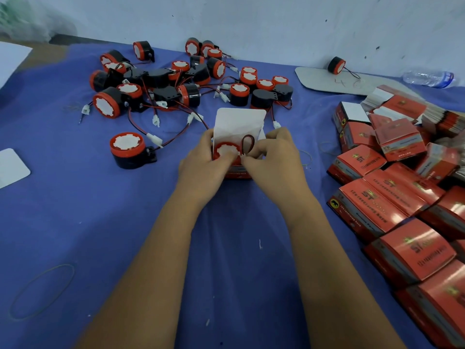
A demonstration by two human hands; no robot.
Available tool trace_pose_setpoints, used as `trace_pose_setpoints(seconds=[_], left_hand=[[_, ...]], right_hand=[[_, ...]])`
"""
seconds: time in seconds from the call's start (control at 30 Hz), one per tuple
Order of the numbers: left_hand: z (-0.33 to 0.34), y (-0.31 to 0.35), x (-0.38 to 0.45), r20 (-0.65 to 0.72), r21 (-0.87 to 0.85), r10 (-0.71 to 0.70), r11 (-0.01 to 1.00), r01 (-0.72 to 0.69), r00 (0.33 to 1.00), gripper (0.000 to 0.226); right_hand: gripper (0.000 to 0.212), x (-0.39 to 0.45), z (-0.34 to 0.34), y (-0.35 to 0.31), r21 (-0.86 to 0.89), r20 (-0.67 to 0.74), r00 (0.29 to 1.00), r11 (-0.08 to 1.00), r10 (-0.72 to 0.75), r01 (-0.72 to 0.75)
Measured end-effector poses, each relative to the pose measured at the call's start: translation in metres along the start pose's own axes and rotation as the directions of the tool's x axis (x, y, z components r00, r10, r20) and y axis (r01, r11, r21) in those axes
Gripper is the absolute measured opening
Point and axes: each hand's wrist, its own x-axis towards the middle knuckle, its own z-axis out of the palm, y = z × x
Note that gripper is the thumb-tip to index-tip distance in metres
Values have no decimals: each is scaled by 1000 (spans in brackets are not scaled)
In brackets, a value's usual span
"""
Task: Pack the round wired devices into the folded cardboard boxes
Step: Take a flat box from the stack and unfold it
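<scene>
Tucking wire into carton, mid-pack. Blue-clothed counter (pixel 75 210) carrying everything. Stack of red printed cartons (pixel 392 197) along right edge, some closed, some flat with white insides showing. Heap of round red-and-black wired devices (pixel 176 79) at far centre, leads and white plugs tangled across cloth; one lone device (pixel 128 149) sitting apart, near-left of the work. Grey card sheet (pixel 327 80) far right with another device on it, clear water bottle (pixel 427 78) beyond.

Open carton (pixel 239 122) standing at centre between both hands, white lid flap upright. Device in hand (pixel 226 149) already seated inside, red rim and white face up.

Left hand (pixel 201 159) curled around carton's left wall, thumb resting on device face. Right hand (pixel 274 149) pinching white plug at carton mouth, red-black wire loop (pixel 247 143) arching above opening.

Judgement for doing step well: keep carton steadied by left grip; feed plug down beside device body first, then press loop flat so nothing stands proud of rim. Check no wire crossing the fold line before lowering flap, else lid likely to spring or pinch lead. Thin card walls likely to buckle under hard squeeze, so light pressure only.
</scene>
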Motion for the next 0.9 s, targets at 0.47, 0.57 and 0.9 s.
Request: trace_pose_setpoints(seconds=[0.47, 0.57, 0.9], left_hand=[[12, 8, -6, -135, 122, 31, 992, -15, 990, 37], [12, 7, -5, -138, 88, 12, 996, 1, 990, 37], [-1, 7, 2, -52, -520, -200, 842, 145, 978, 34]], right_hand=[[24, 0, 9, 3, -82, -91, 970, 973, -225, 218], [22, -1, 9, 8, 0, -123, 966, 973, -228, 230], [36, -4, 19, 4, 339, -189, 978, 929, -86, 147]])
